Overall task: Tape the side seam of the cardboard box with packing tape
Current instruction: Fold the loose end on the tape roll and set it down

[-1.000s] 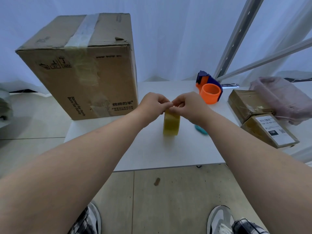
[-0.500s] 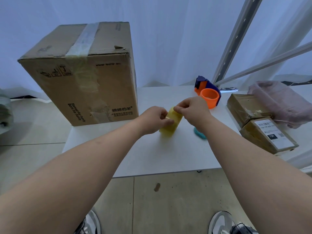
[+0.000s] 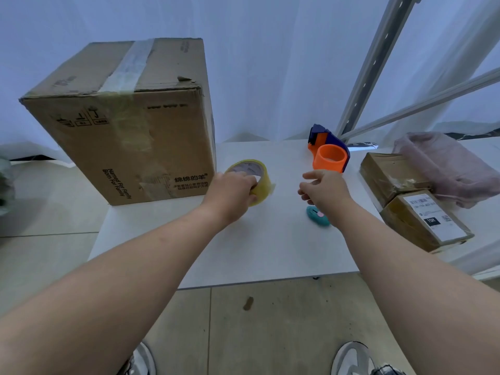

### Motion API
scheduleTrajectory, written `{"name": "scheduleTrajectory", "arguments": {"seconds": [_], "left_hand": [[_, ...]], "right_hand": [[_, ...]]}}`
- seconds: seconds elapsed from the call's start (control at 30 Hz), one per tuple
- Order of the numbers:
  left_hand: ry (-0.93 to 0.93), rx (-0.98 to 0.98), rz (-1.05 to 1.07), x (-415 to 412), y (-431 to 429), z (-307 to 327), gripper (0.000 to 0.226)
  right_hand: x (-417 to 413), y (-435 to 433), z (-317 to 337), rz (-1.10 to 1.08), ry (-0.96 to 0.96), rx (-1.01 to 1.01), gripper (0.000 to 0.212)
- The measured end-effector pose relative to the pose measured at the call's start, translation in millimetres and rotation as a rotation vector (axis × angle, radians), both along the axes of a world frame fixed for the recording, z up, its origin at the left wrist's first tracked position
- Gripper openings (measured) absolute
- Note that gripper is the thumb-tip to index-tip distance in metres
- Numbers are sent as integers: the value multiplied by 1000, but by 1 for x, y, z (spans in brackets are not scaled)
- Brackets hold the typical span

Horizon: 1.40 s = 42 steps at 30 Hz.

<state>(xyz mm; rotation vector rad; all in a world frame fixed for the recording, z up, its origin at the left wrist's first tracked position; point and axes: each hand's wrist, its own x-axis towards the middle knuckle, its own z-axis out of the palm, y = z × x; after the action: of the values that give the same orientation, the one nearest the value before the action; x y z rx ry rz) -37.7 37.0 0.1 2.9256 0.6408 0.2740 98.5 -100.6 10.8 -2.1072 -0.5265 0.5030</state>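
Note:
A large cardboard box (image 3: 130, 131) stands upright on the left end of the white table (image 3: 270, 253), with old tape along its top and front. Just right of its lower corner, my left hand (image 3: 232, 189) grips a yellowish roll of packing tape (image 3: 254, 177), tilted so its core faces up. My right hand (image 3: 323, 189) hovers apart from the roll, fingers spread and holding nothing, just in front of an orange and blue tape dispenser (image 3: 328, 152).
A small teal cutter (image 3: 318, 216) lies under my right wrist. Two taped brown parcels (image 3: 411, 201) and a pink bag (image 3: 446, 166) sit at the table's right end. A metal frame (image 3: 378, 63) rises behind. My shoes show on the tiled floor below.
Both hands were together on the roll at the table's middle. The left hand has carried it toward the box and tipped it; the right hand has let go and drifted right.

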Motion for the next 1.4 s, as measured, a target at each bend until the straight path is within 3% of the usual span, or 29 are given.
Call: {"name": "scheduleTrajectory", "arguments": {"seconds": [0.13,0.2,0.33,0.53,0.8,1.0,1.17,1.4], "left_hand": [[8,70,16,6,1,-4,25],[19,82,21,10,-1,-5,26],[51,130,9,20,-5,-10,26],[56,348,-105,33,0,-20,21],[104,389,-48,75,37,-22,26],[135,444,-43,86,50,-35,25],[121,341,50,98,62,-45,27],[140,267,7,70,44,-13,42]], "right_hand": [[5,-18,-17,257,-235,-742,57],[3,-26,-25,302,-246,-847,55],[7,-34,-39,285,-354,-640,38],[8,-24,-42,111,-351,-360,39],[52,26,-47,2,-415,-222,28],[65,62,-62,-14,-419,-296,30],[77,81,-66,105,-585,-463,38],[61,64,-40,192,-598,-550,47]]}}
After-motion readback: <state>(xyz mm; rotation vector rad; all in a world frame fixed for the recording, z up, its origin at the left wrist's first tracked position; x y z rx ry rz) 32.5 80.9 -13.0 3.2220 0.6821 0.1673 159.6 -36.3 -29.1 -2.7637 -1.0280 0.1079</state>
